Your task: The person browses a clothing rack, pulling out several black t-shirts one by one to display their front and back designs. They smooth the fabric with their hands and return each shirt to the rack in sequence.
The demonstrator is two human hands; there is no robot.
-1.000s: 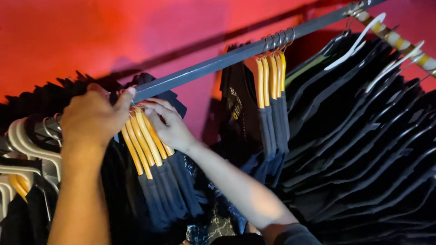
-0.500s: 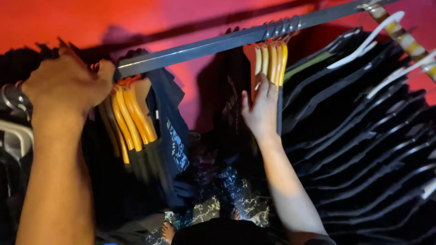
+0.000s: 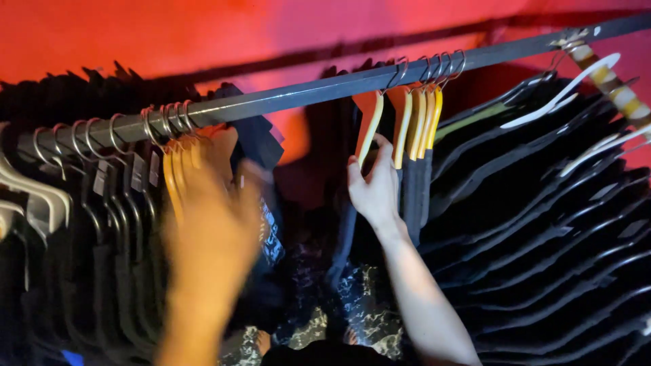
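A grey clothes rail slopes up to the right in front of a red wall. Two groups of yellow hangers with dark garments hang on it, one on the left and one on the right. My right hand reaches up and grips the leftmost yellow hanger of the right group, which stands a little apart from the others. My left hand is a blur in front of the left group, below the rail. Whether it holds anything cannot be made out.
Black garments on grey and white hangers crowd the rail's left end. At the right, rows of black clothes hang on a second striped rail with white hangers. A patterned dark garment hangs low in the gap.
My left hand has come off the rail and dropped in front of the left hangers, now blurred. My right hand has risen to the right group and taken hold of one yellow hanger.
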